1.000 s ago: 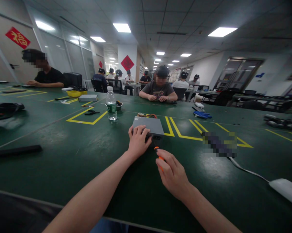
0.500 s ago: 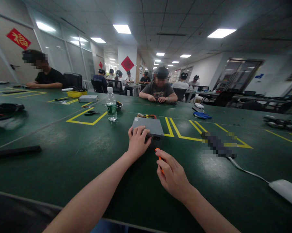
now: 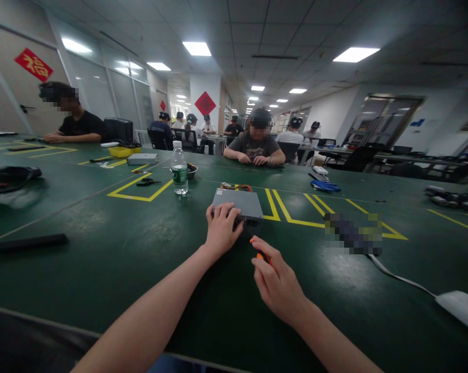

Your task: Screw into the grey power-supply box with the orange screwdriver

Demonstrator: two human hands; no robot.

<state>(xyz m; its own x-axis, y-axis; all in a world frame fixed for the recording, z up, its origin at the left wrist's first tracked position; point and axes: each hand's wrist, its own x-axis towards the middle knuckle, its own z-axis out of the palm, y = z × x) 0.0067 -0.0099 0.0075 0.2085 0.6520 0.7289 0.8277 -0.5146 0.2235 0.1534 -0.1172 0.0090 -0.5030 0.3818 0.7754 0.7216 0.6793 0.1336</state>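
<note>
A flat grey metal box (image 3: 242, 202) with coloured wires at its far end lies on the green table (image 3: 101, 259). My left hand (image 3: 221, 228) rests on the box's near left corner, fingers curled over its top edge. My right hand (image 3: 276, 282) is closed round an orange-handled screwdriver (image 3: 259, 254), whose thin shaft points at the box's near face. The tip is hidden in shadow under the box edge.
A water bottle (image 3: 179, 168) and a small dark bowl (image 3: 190, 169) stand behind the box to the left. Scissors (image 3: 148, 182) lie inside yellow floor-tape marks. Blue gloves (image 3: 324, 185) lie at the back right, a white cable and device (image 3: 461, 305) at the right. Several people sit across the table.
My right hand has turned slightly on the screwdriver handle, covering more of the orange. My left hand stays on the box. The view has shifted a little.
</note>
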